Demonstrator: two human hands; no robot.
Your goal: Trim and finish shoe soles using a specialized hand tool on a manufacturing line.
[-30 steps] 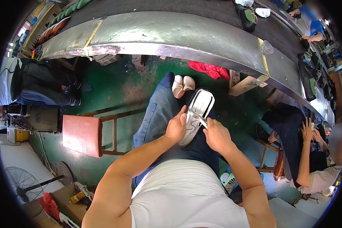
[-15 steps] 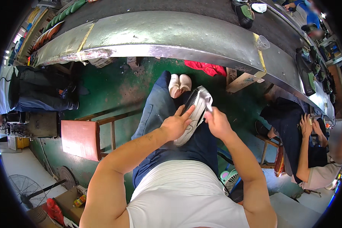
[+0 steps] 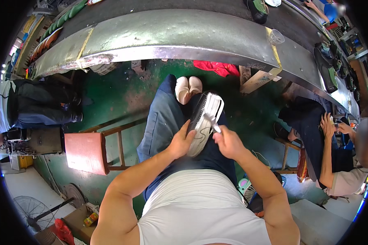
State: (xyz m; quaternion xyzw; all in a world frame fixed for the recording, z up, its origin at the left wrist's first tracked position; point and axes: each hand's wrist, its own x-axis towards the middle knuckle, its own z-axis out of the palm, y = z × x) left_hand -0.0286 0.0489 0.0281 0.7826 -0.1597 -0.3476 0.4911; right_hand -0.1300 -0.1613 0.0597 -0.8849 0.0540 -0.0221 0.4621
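A shoe (image 3: 203,132) with a black upper and a pale sole rests across my thighs, its sole turned up and a dark curved line marked on it. My left hand (image 3: 181,141) is closed around the shoe's left edge, thumb and fingers gripping its near half. Held in my right hand (image 3: 230,143) is a small tool (image 3: 212,121) with a pale grey, metal-looking end, which lies over the middle of the sole. Blur hides the tool's exact kind and whether it touches the sole.
Ahead runs a metal-edged conveyor bench (image 3: 167,36) with shoes (image 3: 257,11) and a plastic cup (image 3: 276,37) on it. A stool (image 3: 85,152) stands left, a small fan (image 3: 246,188) by my right hip. Co-workers sit at both sides; one person's hand (image 3: 327,125) is at far right.
The tool in my right hand has moved down from the far end of the shoe to mid-sole. My left hand has shifted to the shoe's edge, uncovering more of the sole.
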